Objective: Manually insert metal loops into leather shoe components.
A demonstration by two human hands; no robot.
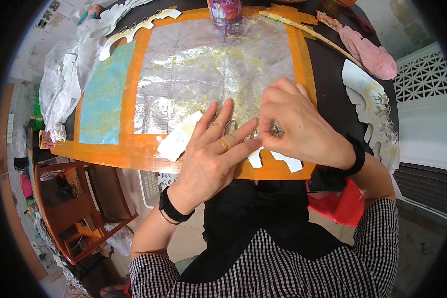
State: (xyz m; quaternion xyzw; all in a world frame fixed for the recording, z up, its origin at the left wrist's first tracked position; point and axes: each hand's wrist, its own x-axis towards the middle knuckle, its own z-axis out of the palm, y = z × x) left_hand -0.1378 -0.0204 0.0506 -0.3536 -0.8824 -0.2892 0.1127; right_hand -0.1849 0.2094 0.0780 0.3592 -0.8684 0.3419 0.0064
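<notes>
The left hand (211,154) lies flat, fingers spread apart and pressing down on a white paper cutout (278,160) at the near edge of the counter (328,74), while the right hand (300,126) curls over the same spot with its fingers pinched together on the cutout's upper edge; something small and metallic shows between the 2 hands, but it is too hidden to name. The cutout sits on the orange border (129,99) of a work mat whose middle is a clear plastic sheet (208,69) flecked with yellow, and part of the paper hangs past the counter's near edge over the person's lap. That overhang looks like the main risk — if the flat hand lifts, the thin paper could slide off or bend, and a hard pinch could tear its narrow scalloped tabs. A second white paper piece (180,138) lies just beside the left thumb and could be brushed away by a sideways move. Open room lies forward across the plastic sheet, up to a can (225,11) at the far edge. To the right a stack of cut white paper shapes (377,114) crowds the counter's rim, with a pink cloth (370,52) and a long stick (308,32) beyond — a wide sweep of the right elbow might knock those off.
</notes>
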